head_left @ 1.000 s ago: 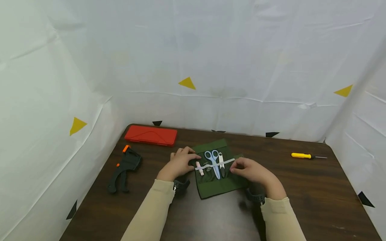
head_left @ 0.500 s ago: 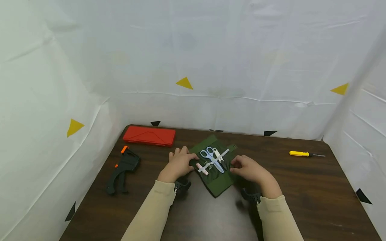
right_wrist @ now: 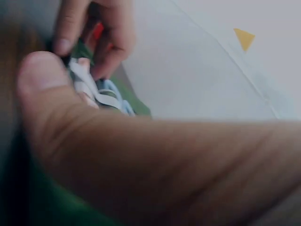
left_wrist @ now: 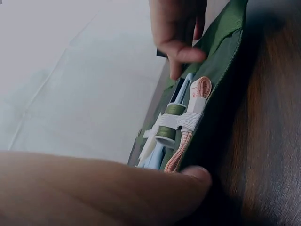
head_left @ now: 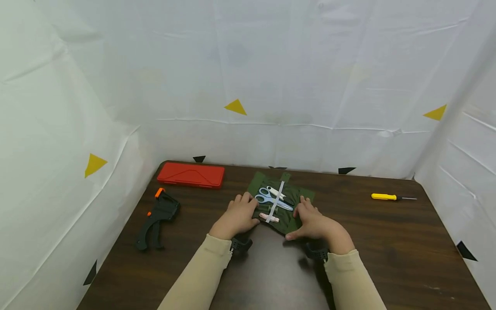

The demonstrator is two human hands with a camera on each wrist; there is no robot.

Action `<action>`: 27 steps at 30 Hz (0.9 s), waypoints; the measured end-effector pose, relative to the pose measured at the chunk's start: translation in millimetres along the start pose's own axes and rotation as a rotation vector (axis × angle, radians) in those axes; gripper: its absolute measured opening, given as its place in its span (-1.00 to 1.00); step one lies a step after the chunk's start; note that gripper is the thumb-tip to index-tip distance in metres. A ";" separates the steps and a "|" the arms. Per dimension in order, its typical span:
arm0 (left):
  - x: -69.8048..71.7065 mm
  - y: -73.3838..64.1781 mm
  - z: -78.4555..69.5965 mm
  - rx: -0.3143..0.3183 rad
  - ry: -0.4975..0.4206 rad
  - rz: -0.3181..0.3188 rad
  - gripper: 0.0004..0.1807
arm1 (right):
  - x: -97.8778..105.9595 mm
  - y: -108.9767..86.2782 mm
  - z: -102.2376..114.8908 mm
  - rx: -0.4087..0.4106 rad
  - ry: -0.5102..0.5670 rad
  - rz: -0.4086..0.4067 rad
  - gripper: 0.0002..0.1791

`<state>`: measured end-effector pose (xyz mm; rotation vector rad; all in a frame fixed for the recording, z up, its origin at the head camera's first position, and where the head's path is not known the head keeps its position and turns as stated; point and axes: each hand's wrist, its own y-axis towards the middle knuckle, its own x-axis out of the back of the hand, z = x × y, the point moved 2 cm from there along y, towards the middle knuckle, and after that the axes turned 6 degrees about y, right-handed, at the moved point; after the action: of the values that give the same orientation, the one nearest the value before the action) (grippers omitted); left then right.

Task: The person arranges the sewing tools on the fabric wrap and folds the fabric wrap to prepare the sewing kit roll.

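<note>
An unfolded green fabric sewing kit lies on the table between the hands. A white elastic strap holds down light-blue scissors, a slim white-handled tool and a folded pinkish tape measure. A green thread spool shows under the strap in the left wrist view. My left hand rests its fingers at the kit's left edge, thumb toward the near corner. Fingers of my right hand spread over the right flap, with the thumb apart at the near edge.
A red flat case lies at the back left of the brown table. In front of it is a black clamp with orange tips. A yellow-handled screwdriver lies far right. White sheeting surrounds the table.
The kit has turned counterclockwise, so its strap now runs nearly front to back and its snap tab points away. Right-hand fingers have spread onto the right flap.
</note>
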<state>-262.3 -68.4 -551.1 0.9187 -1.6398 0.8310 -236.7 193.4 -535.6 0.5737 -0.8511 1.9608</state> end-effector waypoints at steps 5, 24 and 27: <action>3.3 -1.4 -8.6 -0.009 0.000 -0.011 -0.68 | -2.9 -1.2 5.8 0.006 -0.050 -0.027 -0.26; 4.3 4.6 18.4 -0.111 -0.085 -0.050 -0.94 | 23.5 -14.7 -11.1 0.092 0.048 -0.013 -0.85; 8.5 4.8 20.8 -0.114 -0.139 -0.047 -0.93 | 27.7 -16.8 -12.8 0.085 0.041 -0.040 -0.84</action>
<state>-277.2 -85.6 -548.0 0.9487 -1.7597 0.6468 -236.5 224.3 -519.7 0.5939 -0.7288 1.9726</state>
